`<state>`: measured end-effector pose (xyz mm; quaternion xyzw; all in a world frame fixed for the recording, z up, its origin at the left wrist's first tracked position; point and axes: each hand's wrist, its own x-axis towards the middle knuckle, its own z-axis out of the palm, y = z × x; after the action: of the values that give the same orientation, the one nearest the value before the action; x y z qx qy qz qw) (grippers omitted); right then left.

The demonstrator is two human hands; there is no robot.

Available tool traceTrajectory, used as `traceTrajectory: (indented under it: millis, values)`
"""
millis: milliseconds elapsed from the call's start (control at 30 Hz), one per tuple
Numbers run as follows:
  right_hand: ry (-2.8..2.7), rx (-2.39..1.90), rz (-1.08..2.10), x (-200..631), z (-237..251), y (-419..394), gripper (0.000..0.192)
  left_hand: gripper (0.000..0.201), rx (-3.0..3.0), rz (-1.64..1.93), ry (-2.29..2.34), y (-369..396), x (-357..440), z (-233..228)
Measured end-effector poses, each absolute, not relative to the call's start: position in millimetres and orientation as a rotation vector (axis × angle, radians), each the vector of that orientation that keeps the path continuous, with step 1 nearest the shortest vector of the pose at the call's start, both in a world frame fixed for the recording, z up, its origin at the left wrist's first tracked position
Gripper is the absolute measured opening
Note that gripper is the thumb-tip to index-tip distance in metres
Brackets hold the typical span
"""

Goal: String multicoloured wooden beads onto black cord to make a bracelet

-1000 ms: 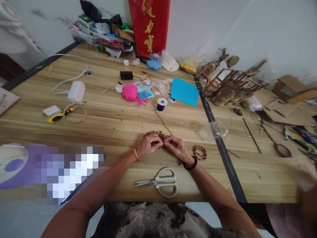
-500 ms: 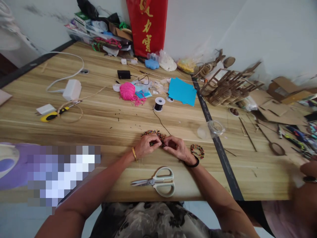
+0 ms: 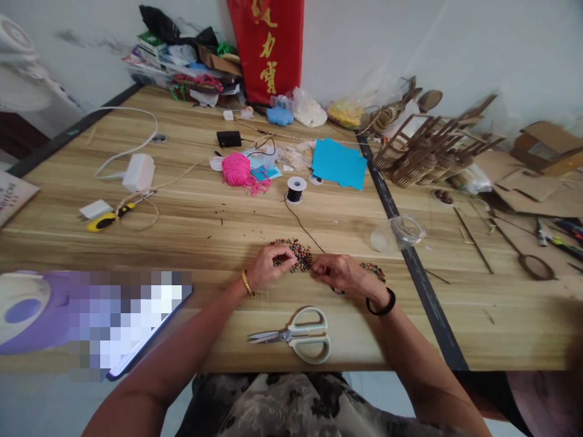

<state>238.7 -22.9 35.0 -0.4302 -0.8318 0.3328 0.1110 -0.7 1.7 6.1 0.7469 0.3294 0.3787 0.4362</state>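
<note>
Head view, wooden table (image 3: 191, 243), pale wall (image 3: 359, 48), beads (image 3: 302, 255)

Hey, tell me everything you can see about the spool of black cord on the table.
The spool has white, plastic-looking round flanges, a hole in the top one, and black cord wound around its middle. It stands upright on the wooden table, beyond the bead pile and right of the pink yarn ball. A loose length of cord runs from its left side toward the right hand. No hand touches the spool itself.
</note>
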Motion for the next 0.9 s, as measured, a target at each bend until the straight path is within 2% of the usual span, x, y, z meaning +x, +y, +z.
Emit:
traceTrajectory:
  millis: [100, 333, 600, 733, 900]
  values:
    - [-2.578, -1.251, 0.823, 244.2, 42.8, -23.3, 0.006, 0.02, 1.789, 0.911, 0.808, 3.6, -3.5, 8.6]
    - [-2.427, -1.295, 0.753, 275.3, 52.5, -19.4, 0.012, 0.025, 1.664, 0.849, 0.751, 5.8, -8.3, 10.6]
    - [-2.665, -1.268, 0.715, 243.5, 48.6, -31.8, 0.004, 0.027, 1.679, 0.828, 0.761, 5.8, -8.2, 10.2]
    - [-2.672, -1.363, 0.64, 243.1, 48.9, -33.8, 0.01, 0.025, 1.669, 0.84, 0.755, 7.0, -9.0, 7.7]
    - [-2.625, -1.493, 0.792, 264.4, 52.7, -29.9, 0.008, 0.023, 1.684, 0.831, 0.74, 7.8, -8.6, 5.6]
